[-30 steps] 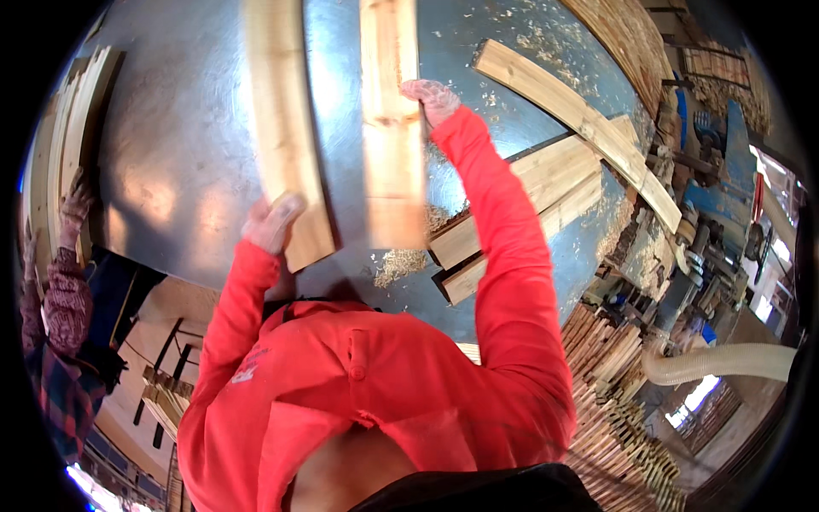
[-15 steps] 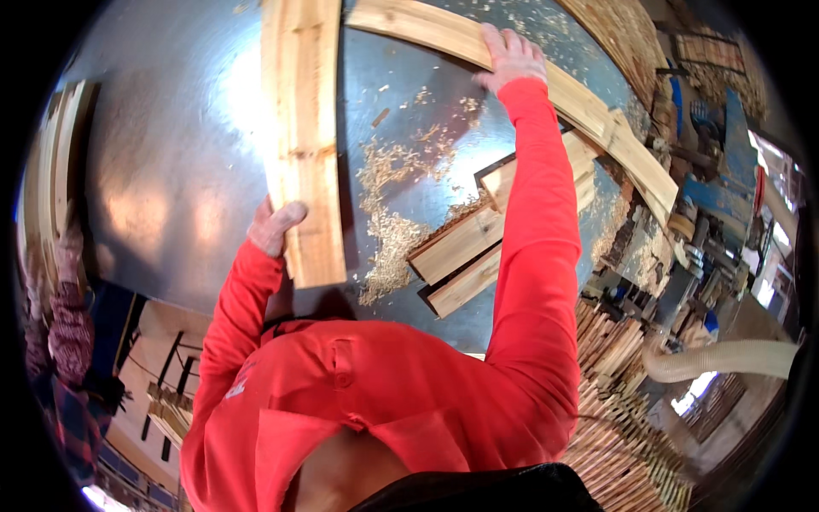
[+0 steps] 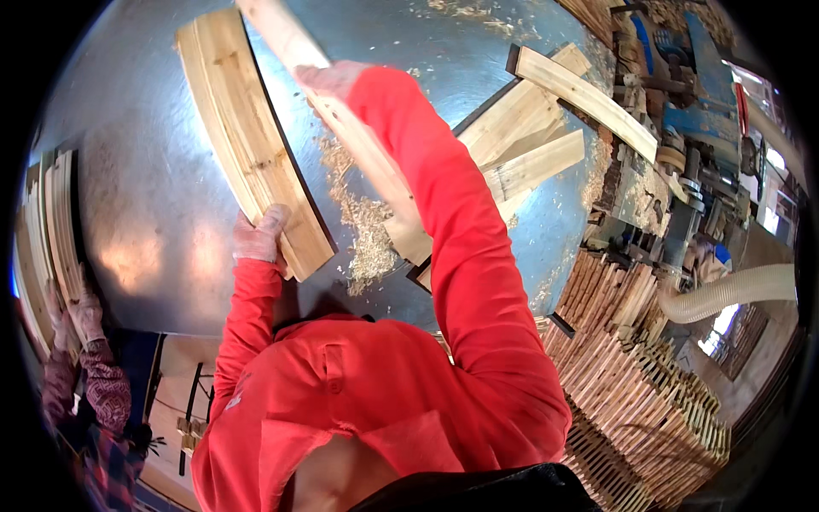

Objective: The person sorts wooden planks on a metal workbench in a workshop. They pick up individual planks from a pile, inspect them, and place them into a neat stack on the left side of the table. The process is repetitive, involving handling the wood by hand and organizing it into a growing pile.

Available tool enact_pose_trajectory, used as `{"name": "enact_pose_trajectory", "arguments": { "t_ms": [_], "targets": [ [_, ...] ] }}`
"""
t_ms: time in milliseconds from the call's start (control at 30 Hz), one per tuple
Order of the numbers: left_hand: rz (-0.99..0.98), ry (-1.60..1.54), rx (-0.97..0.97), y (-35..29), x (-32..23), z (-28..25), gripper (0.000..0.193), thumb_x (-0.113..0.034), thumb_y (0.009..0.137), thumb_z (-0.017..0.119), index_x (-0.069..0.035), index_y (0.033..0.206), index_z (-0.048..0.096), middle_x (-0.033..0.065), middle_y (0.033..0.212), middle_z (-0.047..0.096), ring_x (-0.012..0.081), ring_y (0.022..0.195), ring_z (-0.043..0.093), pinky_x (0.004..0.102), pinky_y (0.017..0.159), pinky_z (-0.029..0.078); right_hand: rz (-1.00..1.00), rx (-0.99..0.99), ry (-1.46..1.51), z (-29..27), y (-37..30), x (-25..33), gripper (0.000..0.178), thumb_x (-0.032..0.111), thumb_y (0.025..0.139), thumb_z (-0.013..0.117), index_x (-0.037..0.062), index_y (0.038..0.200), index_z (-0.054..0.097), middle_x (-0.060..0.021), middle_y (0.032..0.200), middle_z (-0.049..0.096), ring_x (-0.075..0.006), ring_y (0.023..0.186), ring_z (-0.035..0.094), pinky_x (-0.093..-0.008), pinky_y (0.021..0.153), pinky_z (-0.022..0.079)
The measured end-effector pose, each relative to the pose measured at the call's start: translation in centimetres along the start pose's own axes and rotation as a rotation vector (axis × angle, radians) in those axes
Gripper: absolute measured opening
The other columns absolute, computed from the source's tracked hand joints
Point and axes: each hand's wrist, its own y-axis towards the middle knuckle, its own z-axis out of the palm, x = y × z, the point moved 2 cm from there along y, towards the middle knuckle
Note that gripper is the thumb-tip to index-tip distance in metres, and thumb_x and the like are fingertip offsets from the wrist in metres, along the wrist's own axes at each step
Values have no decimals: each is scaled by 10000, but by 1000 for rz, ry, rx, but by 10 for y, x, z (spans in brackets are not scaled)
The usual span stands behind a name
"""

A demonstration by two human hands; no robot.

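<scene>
Wide board (image 3: 243,128): one, slanted across the metal table (image 3: 141,183); near end clamped between thumb and fingers of the left hand (image 3: 258,235). Held at one end, it could swing. Narrow board (image 3: 363,141): one, beside it, at the right hand (image 3: 328,79); fingers blurred, grip cannot be told. A weak hold could let it slip. Shavings (image 3: 365,243): loose; could let wood slide. Crossed boards (image 3: 516,115): at right; a knock could shift them.

No lettering, number or sign can be read; a small pale print (image 3: 236,398) shows on the chest of the red jacket (image 3: 384,367), toward the wearer's left side, too small and slanted to make out its characters
</scene>
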Motion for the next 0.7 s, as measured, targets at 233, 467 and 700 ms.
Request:
{"name": "enact_pose_trajectory", "arguments": {
  "t_ms": [233,467,700],
  "targets": [
    [113,535,52,7,-32,-34,441,-196,875,664,27,1236,542,117,1074,659,181,897,641,323,804,529,325,-66,338,53,-51,16,716,597,990,319,31,1417,418,-168,1211,629,-272,1093,620,-374,957,497],
    [353,608,74,10,0,-16,589,-84,838,709,11,1343,420,126,1173,626,200,1007,623,342,878,518,-563,-140,-574,46,-147,-4,897,503,730,755,111,1452,394,-135,1387,501,-330,1311,434,-438,1114,308],
    [199,417,111,19,-14,-29,428,-69,843,666,6,1234,509,113,1061,653,198,913,637,324,831,532,-262,190,-1311,-3,-242,-132,1109,426,655,821,158,1526,190,-136,1372,473,-322,1311,417,-482,1185,178]
  ]
}}
